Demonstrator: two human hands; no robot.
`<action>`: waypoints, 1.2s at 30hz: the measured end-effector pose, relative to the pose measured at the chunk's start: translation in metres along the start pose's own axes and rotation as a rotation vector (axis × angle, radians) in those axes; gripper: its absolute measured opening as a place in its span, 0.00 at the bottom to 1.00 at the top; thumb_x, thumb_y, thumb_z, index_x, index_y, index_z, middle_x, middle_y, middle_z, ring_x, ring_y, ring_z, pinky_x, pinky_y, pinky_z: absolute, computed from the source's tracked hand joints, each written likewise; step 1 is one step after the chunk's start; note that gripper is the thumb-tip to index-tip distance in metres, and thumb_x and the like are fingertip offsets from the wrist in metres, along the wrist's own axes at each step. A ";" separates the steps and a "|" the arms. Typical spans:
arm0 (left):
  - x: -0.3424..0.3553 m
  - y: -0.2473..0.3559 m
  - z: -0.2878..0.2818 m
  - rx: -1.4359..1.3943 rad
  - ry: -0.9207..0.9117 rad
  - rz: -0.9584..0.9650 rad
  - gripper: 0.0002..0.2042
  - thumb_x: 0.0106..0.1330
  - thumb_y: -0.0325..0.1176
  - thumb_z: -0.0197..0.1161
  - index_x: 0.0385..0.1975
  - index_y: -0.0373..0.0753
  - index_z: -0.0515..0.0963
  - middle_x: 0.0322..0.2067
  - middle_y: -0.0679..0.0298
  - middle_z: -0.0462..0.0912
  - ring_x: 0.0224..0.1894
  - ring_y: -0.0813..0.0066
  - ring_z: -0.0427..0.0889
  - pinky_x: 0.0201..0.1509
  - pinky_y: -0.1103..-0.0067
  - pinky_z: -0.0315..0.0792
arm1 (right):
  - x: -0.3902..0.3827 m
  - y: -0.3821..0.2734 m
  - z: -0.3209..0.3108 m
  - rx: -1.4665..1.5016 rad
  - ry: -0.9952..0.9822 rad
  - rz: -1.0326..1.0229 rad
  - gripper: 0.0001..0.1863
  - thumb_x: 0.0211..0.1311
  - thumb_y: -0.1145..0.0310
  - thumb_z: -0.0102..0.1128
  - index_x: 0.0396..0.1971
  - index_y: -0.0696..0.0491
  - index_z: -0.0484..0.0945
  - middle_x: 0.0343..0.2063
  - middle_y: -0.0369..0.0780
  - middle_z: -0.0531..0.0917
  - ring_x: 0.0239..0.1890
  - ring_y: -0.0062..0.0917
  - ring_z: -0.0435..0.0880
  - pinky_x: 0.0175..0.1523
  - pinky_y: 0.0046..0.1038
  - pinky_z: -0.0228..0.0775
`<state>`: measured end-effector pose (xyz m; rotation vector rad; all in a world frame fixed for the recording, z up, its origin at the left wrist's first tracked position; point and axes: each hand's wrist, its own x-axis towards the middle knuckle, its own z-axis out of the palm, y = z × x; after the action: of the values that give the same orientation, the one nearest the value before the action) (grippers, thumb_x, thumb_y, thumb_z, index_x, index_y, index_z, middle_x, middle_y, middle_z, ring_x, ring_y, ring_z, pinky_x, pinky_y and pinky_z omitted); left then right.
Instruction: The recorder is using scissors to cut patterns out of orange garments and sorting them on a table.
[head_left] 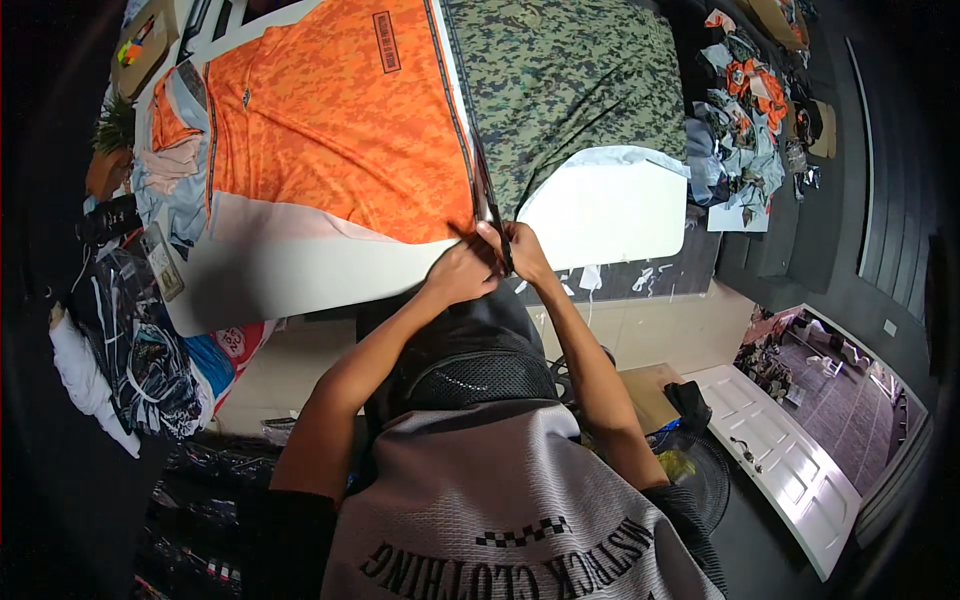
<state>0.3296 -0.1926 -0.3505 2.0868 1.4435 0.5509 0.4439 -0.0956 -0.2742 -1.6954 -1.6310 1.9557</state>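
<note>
Right grip [527, 250]: closed, fingers curled around the handle end of the dark scissors [507, 250], just in front of the body at the near edge of the desk [610, 215]
Left grip [467, 268]: fingers bent in, just beside the scissors and near the lower right corner of the orange cloth [340, 130]; cannot tell what, if anything, it pinches
Scissors: upright in view, handles near the body, the far end pointing away from it, between the two cloths and close alongside the right edge of the orange one
Orange cloth: spread on the desk ahead of both grips and mostly to the left, creased, its lower right corner just above the left grip
Camouflage cloth [570, 80]: flat on the desk ahead and to the right of the right grip, its near edge turned to show a pale underside
Pink cloth [270, 220]: showing beneath the near edge of the orange cloth
Scrap heap [740, 140]: jumbled orange, grey and pale pieces right of the desk
</note>
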 end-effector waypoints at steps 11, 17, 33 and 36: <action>0.003 0.003 -0.005 0.026 0.127 0.052 0.17 0.57 0.42 0.55 0.36 0.35 0.78 0.37 0.54 0.80 0.39 0.57 0.76 0.49 0.71 0.67 | 0.015 -0.001 -0.002 0.034 -0.009 0.028 0.27 0.61 0.49 0.59 0.12 0.56 0.72 0.08 0.36 0.71 0.10 0.18 0.67 0.17 0.19 0.59; 0.002 0.003 -0.002 0.057 0.154 0.063 0.15 0.57 0.42 0.56 0.33 0.36 0.78 0.34 0.55 0.79 0.37 0.60 0.76 0.48 0.73 0.68 | 0.018 0.000 0.000 -0.012 0.006 -0.004 0.27 0.61 0.49 0.59 0.12 0.56 0.72 0.08 0.36 0.71 0.10 0.18 0.67 0.17 0.19 0.59; 0.008 0.005 -0.008 0.065 0.240 0.109 0.12 0.54 0.38 0.59 0.33 0.36 0.76 0.36 0.58 0.77 0.39 0.63 0.75 0.50 0.76 0.68 | 0.038 -0.011 -0.004 0.021 -0.039 -0.005 0.27 0.62 0.51 0.60 0.10 0.56 0.72 0.07 0.35 0.70 0.09 0.17 0.65 0.16 0.19 0.58; 0.007 0.004 -0.007 0.054 0.219 0.096 0.13 0.54 0.38 0.59 0.33 0.35 0.76 0.36 0.58 0.77 0.40 0.63 0.75 0.51 0.76 0.68 | 0.042 -0.007 -0.003 -0.034 -0.017 -0.031 0.27 0.62 0.52 0.59 0.10 0.56 0.72 0.07 0.35 0.70 0.09 0.17 0.65 0.16 0.19 0.57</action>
<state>0.3310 -0.1854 -0.3419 2.2026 1.4976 0.8090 0.4260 -0.0637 -0.2965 -1.6592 -1.6953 1.9451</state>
